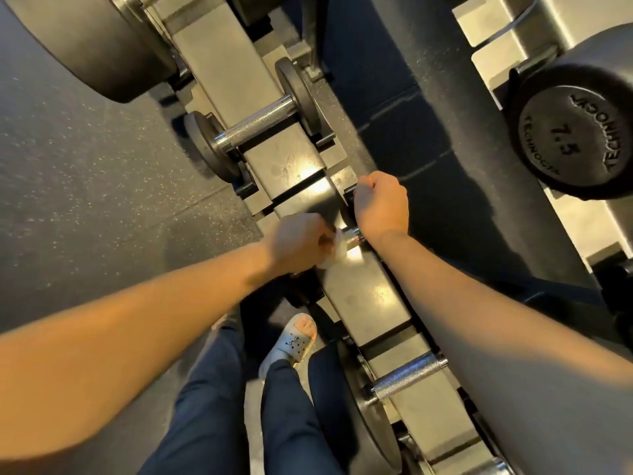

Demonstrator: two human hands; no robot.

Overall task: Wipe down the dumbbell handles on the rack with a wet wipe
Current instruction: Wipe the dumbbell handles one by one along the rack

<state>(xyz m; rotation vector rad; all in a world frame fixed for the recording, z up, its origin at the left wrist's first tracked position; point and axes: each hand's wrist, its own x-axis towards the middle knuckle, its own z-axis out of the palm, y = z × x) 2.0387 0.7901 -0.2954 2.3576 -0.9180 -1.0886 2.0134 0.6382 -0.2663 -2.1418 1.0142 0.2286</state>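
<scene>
With the left hand (294, 243), pinching a crumpled white wet wipe (337, 251) against the chrome dumbbell handle (352, 237) lying across the grey rack rail (363, 296). Curling the right hand (380, 204) closed at that handle's right end; not showing what, if anything, is being gripped. Standing in a grey sandal (291, 341) on speckled black rubber floor (85, 173) to the left; facing a black 7.5 dumbbell head (568, 132) on the far right.
</scene>
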